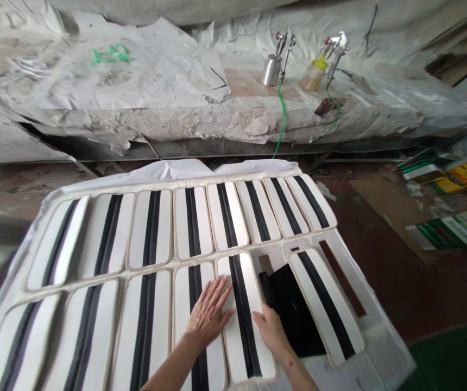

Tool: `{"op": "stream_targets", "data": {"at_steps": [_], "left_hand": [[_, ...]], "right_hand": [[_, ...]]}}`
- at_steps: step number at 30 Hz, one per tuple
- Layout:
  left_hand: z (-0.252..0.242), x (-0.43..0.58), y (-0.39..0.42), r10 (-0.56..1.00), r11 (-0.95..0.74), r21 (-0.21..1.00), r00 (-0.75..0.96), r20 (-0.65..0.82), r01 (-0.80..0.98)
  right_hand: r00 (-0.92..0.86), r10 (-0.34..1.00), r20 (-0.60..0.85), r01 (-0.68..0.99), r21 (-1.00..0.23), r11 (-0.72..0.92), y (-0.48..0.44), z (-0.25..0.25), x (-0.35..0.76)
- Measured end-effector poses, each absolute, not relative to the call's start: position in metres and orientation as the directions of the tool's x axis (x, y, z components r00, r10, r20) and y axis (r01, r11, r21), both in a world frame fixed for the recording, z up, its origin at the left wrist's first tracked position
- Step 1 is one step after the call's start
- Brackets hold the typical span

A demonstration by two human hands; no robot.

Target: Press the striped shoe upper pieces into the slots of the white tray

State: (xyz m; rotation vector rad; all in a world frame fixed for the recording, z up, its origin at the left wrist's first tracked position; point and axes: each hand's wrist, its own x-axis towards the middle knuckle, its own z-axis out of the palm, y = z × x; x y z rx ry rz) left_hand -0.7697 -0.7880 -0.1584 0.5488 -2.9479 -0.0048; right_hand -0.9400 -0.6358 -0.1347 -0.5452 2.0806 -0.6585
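Two rows of white rounded panels, each with a black stripe down its middle, lie side by side on a white-covered board (pixel 156 172). My left hand (pixel 210 314) lies flat with fingers spread across two neighbouring panels in the near row. My right hand (pixel 271 330) rests on the right edge of one of these panels (pixel 253 315), with its fingers curled at the rim. Right of that panel is a gap showing a black surface (pixel 294 315). Beyond the gap lies another striped panel (pixel 326 307), slightly askew.
A paint-crusted bench (pixel 217 117) runs across the back. On it stand a metal-cup spray gun (pixel 274 62) and a second spray gun with a yellowish bottle (pixel 319 68), with green hoses hanging down. Cardboard and coloured boxes (pixel 449 228) litter the floor on the right.
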Motion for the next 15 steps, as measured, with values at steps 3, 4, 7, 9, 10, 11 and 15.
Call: {"op": "stream_targets", "data": {"at_steps": [3,4,7,9,10,11,15], "left_hand": [[-0.163,-0.789,-0.786,-0.382,0.924,0.050,-0.914,0.136,-0.379],[-0.165,-0.794,-0.784,-0.398,0.917,0.057,-0.908,0.128,-0.394],[-0.169,-0.803,-0.778,-0.432,0.902,0.063,-0.894,0.115,-0.428],[-0.169,-0.805,-0.775,-0.437,0.900,0.061,-0.892,0.120,-0.432],[-0.168,-0.806,-0.774,-0.439,0.899,0.060,-0.889,0.128,-0.435],[-0.167,-0.807,-0.773,-0.444,0.896,0.059,-0.885,0.140,-0.440],[-0.166,-0.812,-0.771,-0.334,0.942,0.041,-0.919,0.210,-0.333]], "right_hand": [[-0.522,-0.576,-0.629,-0.176,-0.581,0.794,-0.640,-0.133,-0.939],[-0.517,-0.570,-0.639,-0.187,-0.566,0.803,-0.641,-0.133,-0.939],[-0.508,-0.549,-0.663,-0.217,-0.518,0.827,-0.645,-0.133,-0.938],[-0.517,-0.530,-0.672,-0.233,-0.485,0.843,-0.647,-0.133,-0.938],[-0.524,-0.522,-0.673,-0.239,-0.472,0.849,-0.647,-0.132,-0.938],[-0.531,-0.516,-0.672,-0.244,-0.462,0.853,-0.647,-0.132,-0.939],[-0.558,-0.518,-0.648,-0.267,-0.451,0.852,-0.647,-0.131,-0.941]]}}
